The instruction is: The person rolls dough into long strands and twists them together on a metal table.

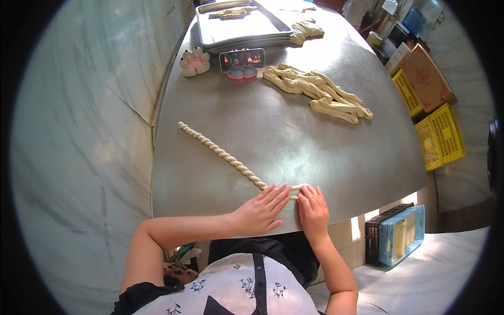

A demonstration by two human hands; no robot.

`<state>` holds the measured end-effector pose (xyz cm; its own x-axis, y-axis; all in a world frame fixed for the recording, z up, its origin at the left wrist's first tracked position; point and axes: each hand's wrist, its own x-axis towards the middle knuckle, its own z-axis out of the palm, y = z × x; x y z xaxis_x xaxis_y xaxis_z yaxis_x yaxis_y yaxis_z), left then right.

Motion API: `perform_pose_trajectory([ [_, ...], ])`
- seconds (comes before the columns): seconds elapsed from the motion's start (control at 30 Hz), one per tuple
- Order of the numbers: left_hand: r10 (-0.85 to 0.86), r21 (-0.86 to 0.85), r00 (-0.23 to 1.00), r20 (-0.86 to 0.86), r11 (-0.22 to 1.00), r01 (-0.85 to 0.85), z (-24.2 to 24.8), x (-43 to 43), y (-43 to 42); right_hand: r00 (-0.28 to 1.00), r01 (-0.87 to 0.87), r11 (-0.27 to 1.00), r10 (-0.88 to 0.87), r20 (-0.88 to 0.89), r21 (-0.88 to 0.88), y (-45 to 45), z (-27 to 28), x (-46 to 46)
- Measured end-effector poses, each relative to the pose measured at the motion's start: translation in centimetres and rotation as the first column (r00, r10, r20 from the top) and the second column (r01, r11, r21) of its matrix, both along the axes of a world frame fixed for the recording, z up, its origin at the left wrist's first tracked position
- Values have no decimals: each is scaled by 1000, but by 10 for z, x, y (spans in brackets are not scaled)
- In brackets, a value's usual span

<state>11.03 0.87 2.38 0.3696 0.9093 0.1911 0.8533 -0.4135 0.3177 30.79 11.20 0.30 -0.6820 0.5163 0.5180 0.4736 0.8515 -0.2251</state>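
A twisted rope of pale dough lies slantwise on the steel table, its far tip up to the left. At its near end my left hand rests flat over the dough, fingers stretched out and thumb apart. Two untwisted dough strands show between my hands. My right hand has its bent fingers closed over the near ends of these strands. What lies beneath both hands is hidden.
A pile of untwisted dough strips lies further back, right of a propped phone and a paw-shaped object. Stacked metal trays stand behind, beside more dough. The marbled wall borders the table on the left.
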Motion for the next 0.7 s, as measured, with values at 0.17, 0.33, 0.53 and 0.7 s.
perform_pose_trajectory([
  [0.17,303,-81,949,81,951,-297,-4,6,48,992,122,977,-115,51,-177,27,8,-18],
  [0.33,131,255,988,-85,961,-105,-18,-26,86,998,69,998,-69,4,6,49,7,-41],
  [0.53,4,25,999,45,1000,-5,-7,2,-7,1000,-21,999,21,-1,-34,-12,-1,7],
  [0.7,342,114,940,1,933,-340,-25,-1,84,992,115,991,-112,54,-67,43,7,-37],
])
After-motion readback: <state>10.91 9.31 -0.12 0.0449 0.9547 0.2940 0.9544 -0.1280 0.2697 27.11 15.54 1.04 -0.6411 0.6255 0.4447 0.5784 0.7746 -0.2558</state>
